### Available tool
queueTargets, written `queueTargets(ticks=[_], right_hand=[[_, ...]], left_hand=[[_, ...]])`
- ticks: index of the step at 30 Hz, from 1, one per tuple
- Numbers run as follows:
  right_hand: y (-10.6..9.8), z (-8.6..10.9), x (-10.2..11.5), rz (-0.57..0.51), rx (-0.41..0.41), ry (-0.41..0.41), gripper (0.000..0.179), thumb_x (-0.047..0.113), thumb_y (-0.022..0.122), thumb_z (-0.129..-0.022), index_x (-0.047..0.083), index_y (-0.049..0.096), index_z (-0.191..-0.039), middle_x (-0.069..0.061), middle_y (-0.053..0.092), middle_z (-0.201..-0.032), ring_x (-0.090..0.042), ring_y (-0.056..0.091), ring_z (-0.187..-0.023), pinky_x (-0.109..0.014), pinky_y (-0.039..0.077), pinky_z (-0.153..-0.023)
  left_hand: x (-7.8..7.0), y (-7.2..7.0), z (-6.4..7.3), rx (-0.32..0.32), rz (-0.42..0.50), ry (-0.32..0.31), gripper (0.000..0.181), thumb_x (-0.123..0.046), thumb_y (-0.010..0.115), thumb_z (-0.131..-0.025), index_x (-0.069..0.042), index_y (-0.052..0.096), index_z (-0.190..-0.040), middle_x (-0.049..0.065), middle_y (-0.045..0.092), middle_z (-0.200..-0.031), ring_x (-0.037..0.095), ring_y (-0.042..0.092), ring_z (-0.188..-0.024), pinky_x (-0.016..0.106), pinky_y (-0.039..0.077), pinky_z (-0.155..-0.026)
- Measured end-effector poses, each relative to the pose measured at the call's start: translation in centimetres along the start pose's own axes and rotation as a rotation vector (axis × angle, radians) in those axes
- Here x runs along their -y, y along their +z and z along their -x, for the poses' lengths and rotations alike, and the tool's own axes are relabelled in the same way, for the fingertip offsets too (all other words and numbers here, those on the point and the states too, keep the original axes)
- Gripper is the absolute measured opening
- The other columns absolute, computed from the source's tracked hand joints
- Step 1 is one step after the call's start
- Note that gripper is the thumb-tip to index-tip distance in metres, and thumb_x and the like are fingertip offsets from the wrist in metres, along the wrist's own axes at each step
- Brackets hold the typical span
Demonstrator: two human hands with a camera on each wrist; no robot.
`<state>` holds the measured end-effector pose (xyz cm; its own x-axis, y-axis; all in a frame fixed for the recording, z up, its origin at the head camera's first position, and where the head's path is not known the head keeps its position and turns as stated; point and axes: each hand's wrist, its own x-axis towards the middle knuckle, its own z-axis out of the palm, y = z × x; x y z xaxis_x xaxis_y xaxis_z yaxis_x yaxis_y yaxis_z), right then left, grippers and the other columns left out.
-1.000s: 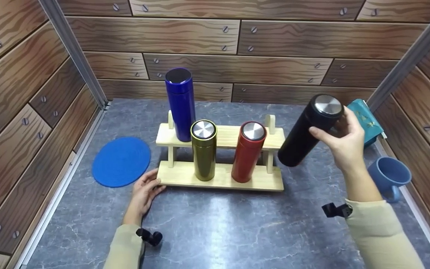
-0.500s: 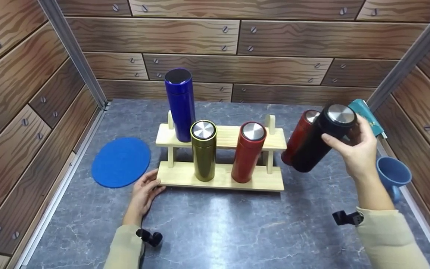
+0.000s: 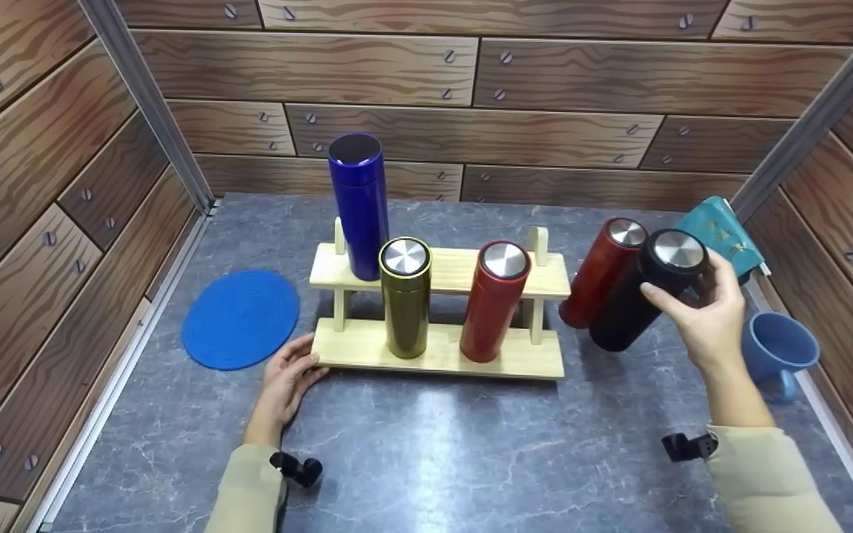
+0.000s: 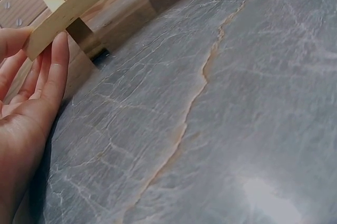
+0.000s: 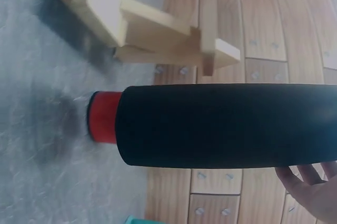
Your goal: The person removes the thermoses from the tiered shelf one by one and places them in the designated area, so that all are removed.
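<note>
My right hand (image 3: 708,318) grips a black thermos flask (image 3: 630,303) near its silver lid, right of the two-tier wooden rack (image 3: 338,344). In the right wrist view the black flask (image 5: 226,126) covers most of a red flask (image 5: 105,117) behind it; whether its base touches the table I cannot tell. In the head view that red flask (image 3: 600,277) stands partly hidden. My left hand (image 3: 284,385) pinches the left end of the rack's lower board (image 4: 60,23), thumb above and fingers beneath. On the lower board stand a gold flask (image 3: 406,311) and another red flask (image 3: 493,311).
A blue flask (image 3: 360,215) stands on the rack's upper board. A round blue mat (image 3: 240,320) lies to the left. At the right are a blue mug (image 3: 778,348) and a teal pack (image 3: 723,233). Wood-patterned walls (image 3: 471,133) enclose the table.
The black flask has gone right and down towards me with my right hand, uncovering the red flask behind it. My left hand keeps its place on the rack.
</note>
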<state>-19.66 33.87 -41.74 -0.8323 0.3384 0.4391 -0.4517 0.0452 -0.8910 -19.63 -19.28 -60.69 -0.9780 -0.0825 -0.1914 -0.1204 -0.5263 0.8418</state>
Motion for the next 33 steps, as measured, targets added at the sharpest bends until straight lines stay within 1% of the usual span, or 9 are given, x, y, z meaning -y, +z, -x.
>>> queueTargets(ticks=[4,8,14,19,24,28,33], right_hand=[[-0.5,-0.1,-1.0,0.021,-0.021,0.013,0.072,-0.018,0.076,-0.060,0.004,0.054,-0.125,-0.012,0.056,-0.117,-0.022,0.054,-0.104,-0.020,0.050,-0.079],[-1.1,-0.3,-2.0,0.053,-0.071,0.031,0.071,-0.015,0.078,-0.060,0.006,0.055,-0.124,-0.009,0.056,-0.115,-0.021,0.054,-0.103,-0.020,0.048,-0.078],[-1.6,-0.9,-3.3,0.088,-0.164,0.090,0.071,-0.011,0.081,-0.060,0.010,0.056,-0.123,-0.005,0.057,-0.112,-0.018,0.052,-0.098,-0.019,0.046,-0.074],[-1.9,-1.6,-4.0,0.137,-0.203,0.131,0.069,-0.007,0.083,-0.059,0.011,0.057,-0.121,-0.003,0.059,-0.108,-0.015,0.052,-0.093,-0.017,0.045,-0.070],[-2.3,-2.4,-4.8,0.197,-0.208,0.170,0.068,-0.004,0.083,-0.061,0.011,0.057,-0.121,-0.001,0.057,-0.110,-0.014,0.051,-0.094,-0.017,0.044,-0.074],[-2.4,-2.9,-5.4,0.247,-0.214,0.202,0.069,-0.002,0.083,-0.063,0.011,0.054,-0.124,0.001,0.055,-0.112,-0.014,0.049,-0.097,-0.019,0.041,-0.080],[-2.2,-3.5,-5.9,0.251,-0.227,0.216,0.071,-0.001,0.082,-0.064,0.011,0.052,-0.126,0.000,0.054,-0.114,-0.014,0.047,-0.100,-0.024,0.040,-0.088]], left_hand=[[-0.1,0.0,0.1,0.000,-0.006,-0.001,0.050,0.010,0.060,-0.082,0.006,0.046,-0.130,0.013,0.057,-0.112,0.024,0.060,-0.090,0.039,0.054,-0.074],[-0.2,0.0,0.1,-0.006,-0.013,-0.004,0.052,0.009,0.061,-0.082,0.006,0.045,-0.131,0.013,0.056,-0.113,0.024,0.060,-0.091,0.039,0.054,-0.075],[-0.2,0.0,0.1,-0.002,0.007,-0.007,0.052,0.010,0.061,-0.081,0.006,0.045,-0.130,0.013,0.056,-0.114,0.025,0.060,-0.090,0.039,0.054,-0.074],[0.0,-0.1,0.0,0.001,0.013,-0.006,0.049,0.009,0.061,-0.081,0.004,0.049,-0.128,0.013,0.058,-0.113,0.024,0.061,-0.089,0.038,0.054,-0.073],[-0.1,0.0,0.0,-0.004,0.015,-0.010,0.050,0.010,0.061,-0.081,0.004,0.048,-0.129,0.012,0.058,-0.113,0.024,0.061,-0.089,0.038,0.054,-0.073],[-0.1,0.0,-0.1,0.004,0.018,-0.004,0.050,0.010,0.060,-0.082,0.005,0.046,-0.130,0.012,0.057,-0.114,0.024,0.061,-0.089,0.039,0.054,-0.074],[0.0,-0.1,0.0,0.008,0.024,-0.002,0.050,0.010,0.060,-0.082,0.005,0.046,-0.130,0.012,0.057,-0.115,0.024,0.060,-0.090,0.039,0.054,-0.076]])
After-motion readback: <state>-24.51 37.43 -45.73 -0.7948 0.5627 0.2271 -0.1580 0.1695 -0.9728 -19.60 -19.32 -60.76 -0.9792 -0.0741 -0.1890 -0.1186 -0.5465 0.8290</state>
